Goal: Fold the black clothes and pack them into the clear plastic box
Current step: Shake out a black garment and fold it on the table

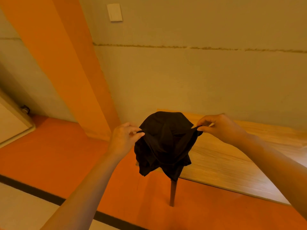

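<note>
Black garment (163,143): matt soft cloth. Table (232,156): smooth pale wood-grain, slight sheen.

The garment (163,143) is plain black, with no print or pattern to be seen. The surface (232,151) is pale wood with a fine streaked grain, and its leg (172,193) is a darker brown. The floor (54,155) is bright orange, crossed by a black stripe (33,190) that borders a cream area — all under a warm yellowish light. The wall (191,80) is beige with a thin dark mottled line running across it; beside it stands an orange pillar (71,63). The wall plate (114,12) is off-white.
</note>
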Demonstrator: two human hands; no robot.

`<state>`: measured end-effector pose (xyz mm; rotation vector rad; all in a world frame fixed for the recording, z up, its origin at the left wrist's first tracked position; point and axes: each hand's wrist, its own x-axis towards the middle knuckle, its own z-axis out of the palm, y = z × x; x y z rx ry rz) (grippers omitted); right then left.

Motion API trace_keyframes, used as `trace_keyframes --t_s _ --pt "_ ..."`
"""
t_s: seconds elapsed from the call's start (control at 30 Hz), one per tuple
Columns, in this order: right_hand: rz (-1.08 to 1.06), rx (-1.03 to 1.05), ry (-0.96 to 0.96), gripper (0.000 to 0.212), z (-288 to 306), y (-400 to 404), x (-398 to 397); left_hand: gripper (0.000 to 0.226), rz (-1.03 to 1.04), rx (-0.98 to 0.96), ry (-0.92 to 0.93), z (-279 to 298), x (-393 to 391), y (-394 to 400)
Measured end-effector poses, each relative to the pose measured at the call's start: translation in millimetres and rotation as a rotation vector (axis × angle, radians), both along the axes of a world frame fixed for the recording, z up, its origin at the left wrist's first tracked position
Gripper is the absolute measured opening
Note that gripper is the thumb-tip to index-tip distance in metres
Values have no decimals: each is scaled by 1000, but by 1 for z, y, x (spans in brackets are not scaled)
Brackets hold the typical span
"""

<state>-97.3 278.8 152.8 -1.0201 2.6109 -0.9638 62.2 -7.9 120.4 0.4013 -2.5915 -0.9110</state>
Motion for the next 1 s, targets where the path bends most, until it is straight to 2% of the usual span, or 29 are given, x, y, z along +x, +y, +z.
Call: trace_keyframes --t_s 0.1,0.2,0.47,0.7,1.0 --pt "14 129 41 10 5 2 1 9 -31 -3 18 3 -6 4" --pt "34 159 77 11 6 2 5 10 -69 -21 39 4 -12 15" --pt "72 -54 187 6 -1 9 4 13 -251 -226 89 6 -32 34" --pt "14 -194 115 7 13 24 -27 21 -265 -240 57 31 -76 61" --pt "28 -291 80 6 51 61 -107 21 -253 -201 84 90 -187 135"
